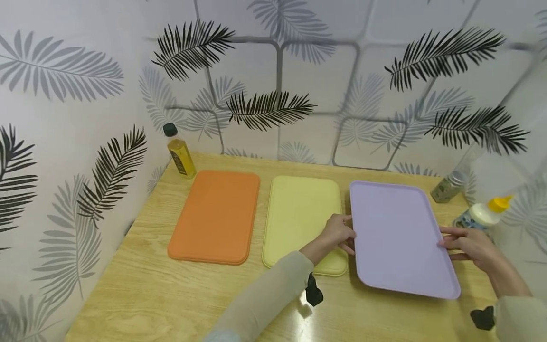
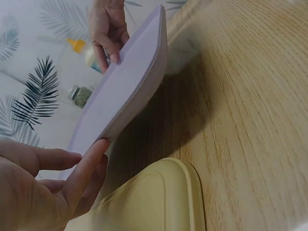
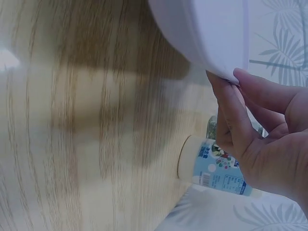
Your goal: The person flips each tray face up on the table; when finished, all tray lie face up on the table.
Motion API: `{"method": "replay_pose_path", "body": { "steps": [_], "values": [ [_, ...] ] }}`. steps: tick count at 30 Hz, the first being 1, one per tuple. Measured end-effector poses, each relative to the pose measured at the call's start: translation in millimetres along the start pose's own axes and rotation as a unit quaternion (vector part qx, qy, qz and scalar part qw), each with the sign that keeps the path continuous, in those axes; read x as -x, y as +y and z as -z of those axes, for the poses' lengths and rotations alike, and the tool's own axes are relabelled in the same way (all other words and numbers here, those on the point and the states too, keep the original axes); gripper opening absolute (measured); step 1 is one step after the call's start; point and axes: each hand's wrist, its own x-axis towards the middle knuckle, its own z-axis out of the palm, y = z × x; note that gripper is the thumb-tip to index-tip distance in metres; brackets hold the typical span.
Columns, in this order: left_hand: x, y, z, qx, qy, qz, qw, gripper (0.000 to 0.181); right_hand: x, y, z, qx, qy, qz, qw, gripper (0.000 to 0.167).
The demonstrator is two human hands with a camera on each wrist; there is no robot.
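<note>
A shallow purple tray (image 1: 397,237) is held above the right part of the table, its near edge raised off the wood. My left hand (image 1: 335,232) pinches its left rim between thumb and fingers, over the right side of a yellow tray (image 1: 299,213). On the opposite rim, my right hand (image 1: 470,244) pinches the purple tray too. In the right wrist view, the right thumb (image 3: 260,89) lies on one face of the rim and fingers on the other. An orange tray (image 1: 215,216) lies flat at the left.
An oil bottle (image 1: 181,154) with a dark cap stands at the back left corner. At the right edge are a spice jar (image 1: 448,186) and a white bottle (image 1: 483,216) with a yellow cap, close to my right hand. Patterned walls border the wooden table (image 1: 171,304).
</note>
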Motion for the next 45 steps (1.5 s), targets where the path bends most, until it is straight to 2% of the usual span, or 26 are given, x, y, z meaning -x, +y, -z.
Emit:
{"method": "replay_pose_path", "body": {
  "steps": [5,11,16,22,27,30,34,39,42,45],
  "values": [
    [-7.3,-0.5,-7.5,-0.004,0.023,0.015,0.9996,0.061,-6.8,4.3,2.1,-0.021,-0.007,-0.007,0.9997,0.060],
    [-8.7,1.2,-16.8,-0.015,0.021,0.018,0.9995,0.061,-9.2,13.5,6.4,-0.024,-0.009,-0.015,0.9996,0.059],
    [-15.5,-1.7,-21.8,-0.032,0.020,0.015,0.9992,0.059,-12.0,17.2,7.7,-0.020,-0.002,-0.020,0.9996,0.060],
    [-26.4,-3.6,-24.6,-0.072,0.025,0.013,0.9970,0.056,-14.3,16.7,8.0,-0.038,0.008,-0.024,0.9989,0.056],
    [-30.4,-5.0,-27.2,-0.122,0.034,0.014,0.9918,0.048,-14.6,19.3,8.2,-0.047,0.008,-0.024,0.9986,0.048],
    [-31.9,-5.2,-28.8,-0.162,0.039,0.002,0.9861,0.033,-15.3,22.3,8.7,-0.043,0.003,-0.021,0.9989,0.049],
    [-31.9,-5.9,-28.3,-0.231,0.042,-0.027,0.9717,0.017,-16.9,24.9,6.6,-0.034,-0.004,-0.023,0.9991,0.056],
    [-35.4,-6.0,-29.8,-0.316,0.046,-0.052,0.9463,0.011,-18.6,23.4,7.3,-0.030,0.000,-0.033,0.9990,0.060],
    [-36.3,-6.7,-31.1,-0.343,0.050,-0.056,0.9361,0.012,-19.2,25.1,5.8,-0.037,0.007,-0.038,0.9986,0.059],
    [-34.4,-7.6,-31.4,-0.357,0.049,-0.053,0.9313,0.017,-18.1,28.5,2.6,-0.052,0.005,-0.039,0.9979,0.057]
  ]
}}
